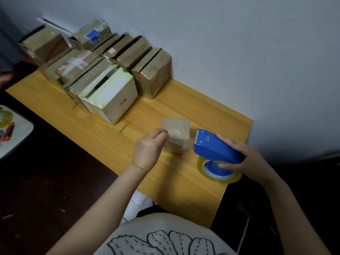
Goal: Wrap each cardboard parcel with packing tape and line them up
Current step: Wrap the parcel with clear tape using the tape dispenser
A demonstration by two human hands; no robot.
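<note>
A small cardboard parcel [177, 132] sits near the middle of the wooden table [77, 122]. My left hand [150, 146] pinches its near-left corner. My right hand [242, 159] grips a blue tape dispenser [215, 144] loaded with a roll of clear yellowish packing tape [219, 178], just right of the parcel. A strip of clear tape runs from the dispenser's toothed edge onto the parcel's right side.
Several taped cardboard parcels [152, 76] stand in rows at the table's far left against the wall, including a pale white one [114, 96]. A grey tray [16, 133] with a tape roll sits off the table at left. The table's right edge is close to the dispenser.
</note>
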